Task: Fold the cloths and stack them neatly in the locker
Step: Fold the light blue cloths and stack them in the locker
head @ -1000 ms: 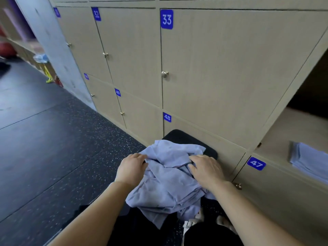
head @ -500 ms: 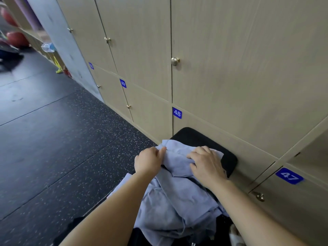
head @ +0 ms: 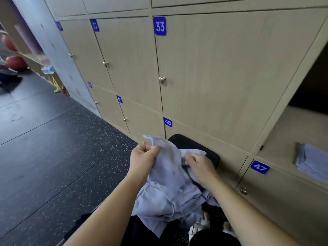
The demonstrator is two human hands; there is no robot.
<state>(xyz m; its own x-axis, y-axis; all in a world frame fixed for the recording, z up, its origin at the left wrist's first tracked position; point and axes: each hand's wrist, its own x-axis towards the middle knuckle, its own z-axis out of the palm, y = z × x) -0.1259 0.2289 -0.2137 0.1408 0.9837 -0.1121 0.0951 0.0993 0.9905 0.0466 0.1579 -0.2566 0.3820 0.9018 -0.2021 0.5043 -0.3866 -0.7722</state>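
Note:
A heap of crumpled light-blue cloths [head: 170, 197] lies on a black stool [head: 197, 148] in front of the lockers. My left hand [head: 142, 159] pinches one cloth [head: 165, 157] near its corner and lifts it off the heap. My right hand [head: 199, 165] grips the same cloth lower down, fingers curled into the fabric. At the right an open locker [head: 291, 132] holds a small stack of folded blue cloths [head: 310, 161] on its floor.
Closed wooden locker doors with blue number plates 33 [head: 160, 26], 48 [head: 167, 122] and 47 [head: 260, 167] fill the wall ahead. Dark speckled floor [head: 58, 157] spreads to the left. Red balls [head: 15, 62] and clutter sit far left. My feet show below the stool.
My left hand has gone from resting on the heap to pinching a cloth and raising it. My right hand shifted its hold on the same cloth. The head view swung back to the open locker.

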